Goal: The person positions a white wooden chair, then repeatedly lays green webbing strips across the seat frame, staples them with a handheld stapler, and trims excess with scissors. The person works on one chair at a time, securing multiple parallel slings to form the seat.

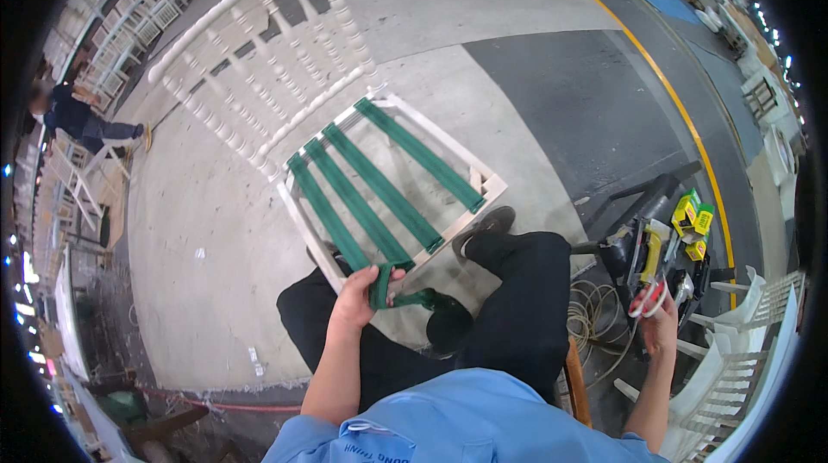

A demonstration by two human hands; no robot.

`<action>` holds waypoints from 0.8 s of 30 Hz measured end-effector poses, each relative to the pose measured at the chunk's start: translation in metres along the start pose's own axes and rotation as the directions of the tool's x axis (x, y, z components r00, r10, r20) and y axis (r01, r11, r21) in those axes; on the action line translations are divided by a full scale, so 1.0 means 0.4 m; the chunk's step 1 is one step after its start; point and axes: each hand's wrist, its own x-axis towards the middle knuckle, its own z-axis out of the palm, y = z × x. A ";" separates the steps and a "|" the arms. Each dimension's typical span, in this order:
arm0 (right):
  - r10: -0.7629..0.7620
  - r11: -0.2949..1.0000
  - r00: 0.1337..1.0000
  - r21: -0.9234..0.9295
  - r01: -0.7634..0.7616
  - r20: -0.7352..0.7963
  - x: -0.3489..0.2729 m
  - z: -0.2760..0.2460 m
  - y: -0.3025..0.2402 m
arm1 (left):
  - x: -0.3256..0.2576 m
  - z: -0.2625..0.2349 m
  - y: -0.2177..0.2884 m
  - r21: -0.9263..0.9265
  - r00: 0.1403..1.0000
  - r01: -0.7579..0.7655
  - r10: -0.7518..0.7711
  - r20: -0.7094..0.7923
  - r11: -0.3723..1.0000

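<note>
A white chair frame [473, 191] with a turned-spindle back [259, 49] leans before my knees. Several green webbing straps [366, 172] run across its open seat. At the seat's near edge, my left hand [355, 297] is closed on the green webbing [379, 287], pinched between thumb and fingers. From there the webbing trails right to a dark green roll [449, 323] between my legs. Off to the right, my right hand [660, 329] is closed round red-handled scissors [649, 299] at the edge of a black tool stand [617, 252].
On the stand lie a yellow-handled tool [652, 254] and yellow-green boxes [693, 220]. A coiled hose [592, 312] lies below it. White chairs [733, 359] stand at the right. A person [82, 118] is at the far left, near more chairs [129, 28].
</note>
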 end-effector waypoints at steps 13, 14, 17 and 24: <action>0.253 -0.088 0.041 -0.019 0.996 0.967 0.180 0.903 0.117 | 0.037 -0.007 0.059 -0.092 0.978 -0.003 0.022 0.206 0.996; 0.337 -0.120 0.027 0.015 0.993 0.941 0.192 0.934 0.134 | 0.035 -0.007 0.060 -0.088 0.977 0.007 0.012 0.214 0.996; 0.392 -0.158 -0.101 0.175 0.972 0.914 0.214 1.004 0.181 | 0.030 -0.008 0.061 -0.071 0.975 0.033 -0.016 0.221 0.997; 0.428 -0.153 -0.255 0.348 0.925 0.867 0.222 1.051 0.218 | 0.020 -0.010 0.068 -0.112 0.960 0.022 0.011 0.280 0.993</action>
